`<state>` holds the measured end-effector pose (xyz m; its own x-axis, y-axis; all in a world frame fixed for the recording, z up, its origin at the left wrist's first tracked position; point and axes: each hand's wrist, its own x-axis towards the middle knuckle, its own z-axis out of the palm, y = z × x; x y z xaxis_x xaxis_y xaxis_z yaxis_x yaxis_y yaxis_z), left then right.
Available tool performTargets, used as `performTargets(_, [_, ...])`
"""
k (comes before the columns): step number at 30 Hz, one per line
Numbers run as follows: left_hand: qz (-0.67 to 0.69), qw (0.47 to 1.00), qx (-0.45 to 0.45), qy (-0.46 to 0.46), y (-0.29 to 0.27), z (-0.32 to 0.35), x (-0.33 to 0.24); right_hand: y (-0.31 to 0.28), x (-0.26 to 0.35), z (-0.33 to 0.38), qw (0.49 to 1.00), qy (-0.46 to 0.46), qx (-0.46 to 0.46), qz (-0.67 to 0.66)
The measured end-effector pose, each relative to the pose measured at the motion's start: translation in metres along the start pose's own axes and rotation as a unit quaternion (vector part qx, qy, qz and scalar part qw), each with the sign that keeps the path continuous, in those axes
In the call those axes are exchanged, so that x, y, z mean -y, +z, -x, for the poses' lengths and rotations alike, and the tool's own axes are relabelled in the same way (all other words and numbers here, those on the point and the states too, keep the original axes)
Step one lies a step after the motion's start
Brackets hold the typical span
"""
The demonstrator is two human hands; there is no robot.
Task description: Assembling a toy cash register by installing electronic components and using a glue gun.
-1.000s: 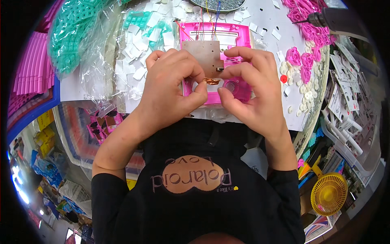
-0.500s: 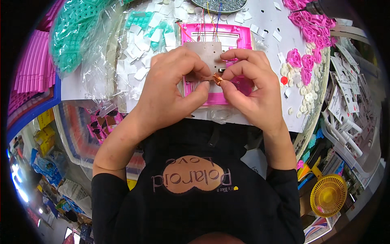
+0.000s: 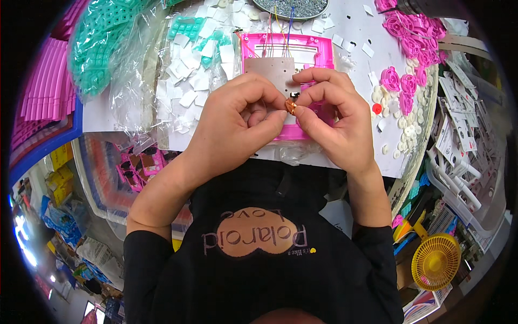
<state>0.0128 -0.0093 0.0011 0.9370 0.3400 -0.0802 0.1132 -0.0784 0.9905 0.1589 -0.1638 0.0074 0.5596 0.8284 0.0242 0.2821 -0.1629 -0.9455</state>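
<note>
Copper part (image 3: 290, 106) — tiny, possibly a coil — is pinched between left hand (image 3: 237, 121) and right hand (image 3: 337, 121) fingertips, above the pink frame (image 3: 324, 48) at 12 o'clock; keep the grip light and steady.

white table (image 3: 372, 154); pink frame (image 3: 280, 46), white chips (image 3: 189, 86), pink rings (image 3: 402, 81)

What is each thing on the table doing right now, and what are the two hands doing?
Left hand: fingers curled, pinching the small copper part.
Right hand: pinching the same part from the other side.
Small copper part: held between both hands, above the frame.
Pink frame: lying flat, board and wires in it.
White squares: loose in an open clear bag.
Yellow fan: lying below the table.
</note>
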Motion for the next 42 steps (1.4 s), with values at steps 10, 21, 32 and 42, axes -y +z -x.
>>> performTargets(10, [0.003, 1.000, 0.001, 0.001, 0.004, 0.000, -0.002, -0.001, 0.003, 0.000, 0.986, -0.120, -0.015, 0.114])
performTargets(21, [-0.075, 0.992, -0.040, 0.097, 0.008, -0.002, -0.004, 0.000, 0.001, 0.005, 0.960, -0.221, -0.057, 0.163])
performTargets(32, [0.129, 0.976, 0.078, -0.156, -0.004, 0.010, -0.016, -0.007, -0.008, 0.019, 0.914, -0.334, -0.065, 0.223])
performTargets(42, [0.183, 0.940, 0.164, -0.235, -0.010, 0.002, -0.015, -0.005, -0.014, 0.025, 0.898, -0.368, -0.060, 0.234])
